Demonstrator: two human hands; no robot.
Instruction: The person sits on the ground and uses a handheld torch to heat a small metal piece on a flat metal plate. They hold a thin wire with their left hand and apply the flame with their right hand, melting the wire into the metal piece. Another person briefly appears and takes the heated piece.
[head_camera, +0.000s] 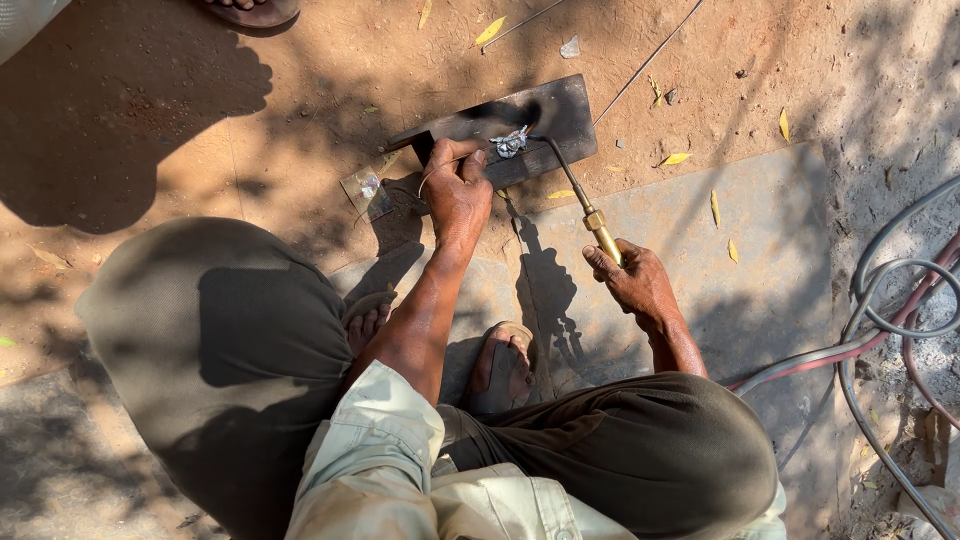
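Left hand (457, 190): fingers pressed on dark metal plate (520, 125), grip closed on thin wire (440, 170). Right hand (632, 280): grip clamped on brass torch (585, 205); tip at small silvery workpiece (510, 142), which sits on plate. Plate lies on dirt ground (300, 100). Hoses (880, 320) at right.

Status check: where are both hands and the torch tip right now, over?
Left hand pressing on dark flat metal plate, thin wire in its fingers. Right hand gripping brass-handled torch, tip at small shiny metal piece. Hoses lie right, clear of plate.
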